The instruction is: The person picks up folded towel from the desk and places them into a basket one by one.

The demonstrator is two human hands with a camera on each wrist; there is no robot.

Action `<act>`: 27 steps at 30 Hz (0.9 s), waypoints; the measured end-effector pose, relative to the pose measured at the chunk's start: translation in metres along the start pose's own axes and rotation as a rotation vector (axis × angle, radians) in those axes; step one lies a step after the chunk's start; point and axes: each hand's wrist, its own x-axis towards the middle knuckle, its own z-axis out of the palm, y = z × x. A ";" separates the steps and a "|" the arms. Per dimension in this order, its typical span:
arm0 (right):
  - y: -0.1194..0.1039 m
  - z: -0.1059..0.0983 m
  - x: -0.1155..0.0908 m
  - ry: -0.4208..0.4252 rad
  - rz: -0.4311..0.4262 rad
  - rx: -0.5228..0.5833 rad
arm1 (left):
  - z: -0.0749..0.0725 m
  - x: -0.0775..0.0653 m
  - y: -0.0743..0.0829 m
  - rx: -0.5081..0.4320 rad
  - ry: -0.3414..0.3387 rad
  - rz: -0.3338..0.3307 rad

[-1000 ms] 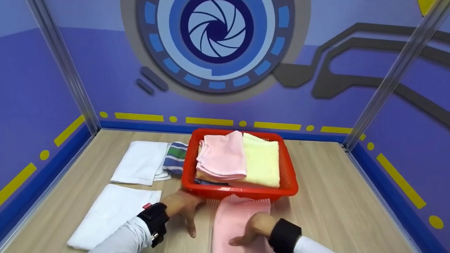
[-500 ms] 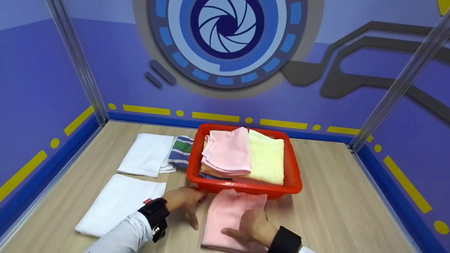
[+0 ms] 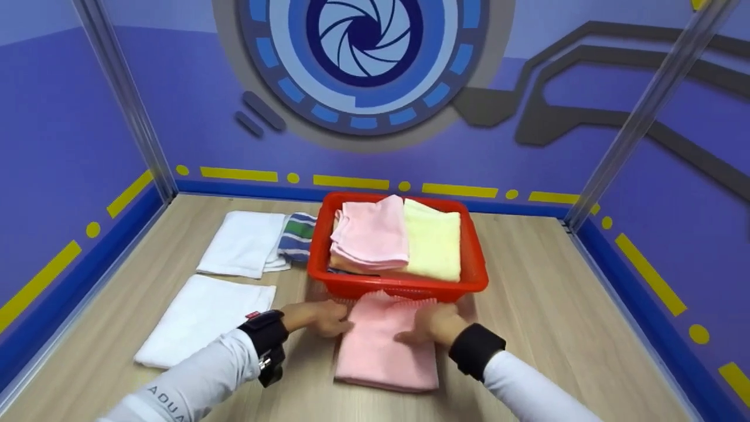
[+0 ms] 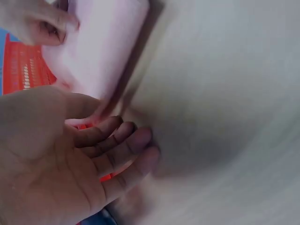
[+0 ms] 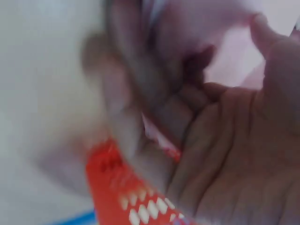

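A folded pink towel (image 3: pixel 384 354) lies on the table, its fringed far end against the front of the red basket (image 3: pixel 404 288). My left hand (image 3: pixel 328 318) pinches its left edge near the basket; in the left wrist view a strip of pink towel shows between thumb and fingers. On the opposite edge my right hand (image 3: pixel 436 324) grips the towel, thumb on top and fingers curled round the side. The right wrist view, partly blurred, shows the right palm (image 5: pixel 239 150) with the towel (image 5: pixel 211 18) beyond it.
The basket holds a pink towel (image 3: pixel 372 231) and a yellow towel (image 3: pixel 433 243). On its left lie a striped towel (image 3: pixel 297 234), partly hidden by the basket, and a white towel (image 3: pixel 243 240). Another white towel (image 3: pixel 205 322) lies nearer, beside my left forearm. Walls enclose the table's back and sides.
The pink towel's near part has been folded up, so it lies shorter. My right hand has moved forward to its right edge; my left hand has closed in on its left edge.
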 end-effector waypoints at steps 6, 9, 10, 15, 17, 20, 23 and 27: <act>0.013 0.009 0.015 0.216 0.043 -0.013 | 0.009 0.007 0.015 -0.167 0.118 -0.151; 0.021 0.017 0.020 0.290 -0.059 0.198 | 0.011 0.010 0.017 -0.220 0.176 -0.175; 0.024 0.019 0.022 0.298 -0.093 0.278 | 0.012 0.012 0.017 -0.229 0.193 -0.172; 0.040 0.023 0.025 0.271 -0.191 0.715 | 0.016 0.016 0.014 -0.408 0.273 -0.160; 0.046 0.021 0.021 0.183 -0.233 0.930 | 0.018 0.017 0.015 -0.529 0.278 -0.150; 0.053 0.015 0.010 -0.022 -0.294 1.201 | 0.018 0.014 0.021 -0.705 0.231 -0.111; 0.061 0.002 -0.007 -0.174 -0.352 1.303 | 0.007 0.004 0.033 -0.817 0.137 -0.068; 0.079 -0.029 -0.027 -0.191 -0.420 1.261 | -0.023 -0.015 0.049 -0.960 -0.016 -0.045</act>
